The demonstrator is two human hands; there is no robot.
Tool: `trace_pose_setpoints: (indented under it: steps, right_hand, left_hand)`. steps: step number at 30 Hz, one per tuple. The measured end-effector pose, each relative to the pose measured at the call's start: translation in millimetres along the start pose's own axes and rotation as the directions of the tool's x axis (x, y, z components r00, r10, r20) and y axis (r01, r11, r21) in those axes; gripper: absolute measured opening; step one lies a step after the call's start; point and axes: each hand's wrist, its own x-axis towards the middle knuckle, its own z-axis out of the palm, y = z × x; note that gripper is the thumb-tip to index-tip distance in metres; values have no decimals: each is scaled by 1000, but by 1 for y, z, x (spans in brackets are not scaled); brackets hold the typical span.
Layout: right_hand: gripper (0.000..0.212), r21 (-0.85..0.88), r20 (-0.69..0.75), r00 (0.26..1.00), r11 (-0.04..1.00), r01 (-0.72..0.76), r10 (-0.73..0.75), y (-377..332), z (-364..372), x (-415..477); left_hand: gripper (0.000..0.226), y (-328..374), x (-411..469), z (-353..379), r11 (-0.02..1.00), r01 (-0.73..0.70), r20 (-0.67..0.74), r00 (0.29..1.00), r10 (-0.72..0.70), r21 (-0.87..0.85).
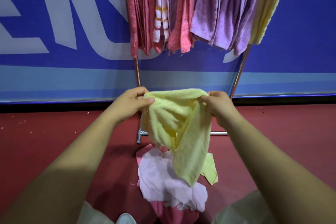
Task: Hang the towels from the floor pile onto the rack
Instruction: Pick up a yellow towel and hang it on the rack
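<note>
Left hand is closed on the upper left corner of a yellow towel: the thumb lies flat on the front of the cloth, the other fingers are curled behind it. Right hand grips the upper right corner the same way, w/ thumb and curled fingers pinching the edge. Both hands are at about the same height, and the top edge of the towel runs btw. them, a little slack. The rest of the towel hangs down in folds to a point over the floor pile; I cannot tell if the tip touches the pile.

The pile lies on the red floor, in front of the rack and near the person's feet. On top is a pale pink towel, under it a darker pink one, and a small yellow piece shows at the right edge of the pile.

The rack stands at the far edge of the floor, against a blue banner w/ big white letters. Its two metal posts come down left and right behind the hands. Towels hang on it close together: dark pink towels at the left end, then a striped white-pink towel, purple towels from the middle to the right, pale yellow towels at the right end. A white shoe tip is at the bottom edge of the view.
</note>
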Motion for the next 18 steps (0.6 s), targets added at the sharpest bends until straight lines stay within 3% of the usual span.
trace_pose_setpoints:
  steps: [3,6,8,11,13,16,18]
  right_hand:
    - [10,-134,179,981,986,103,-78,6,6,-6]
    - [35,88,552,823,991,100,-132,-3,25,-26]
    - [37,124,623,762,985,124,-174,-7,39,-36]
    - [17,147,496,833,969,198,-245,-7,43,-39]
    - [15,207,385,882,957,205,-272,-8,36,-33]
    - [20,352,234,939,922,161,-253,-12,23,-24]
    - [22,370,150,963,916,157,-226,-13,15,-18]
  left_hand:
    - [7,18,-5,13,986,-50,-42,998,44,-159]
    - [7,29,-9,24,984,-54,-11,999,53,-167]
    - [12,29,-9,28,993,-96,31,995,99,-68]
    - [16,24,-7,31,995,-98,89,991,97,3]
    - [25,19,-5,26,995,-47,161,986,33,84]
    - [28,8,-7,14,894,1,353,919,-178,448]
    - [19,-2,-8,10,843,43,309,920,-242,536]
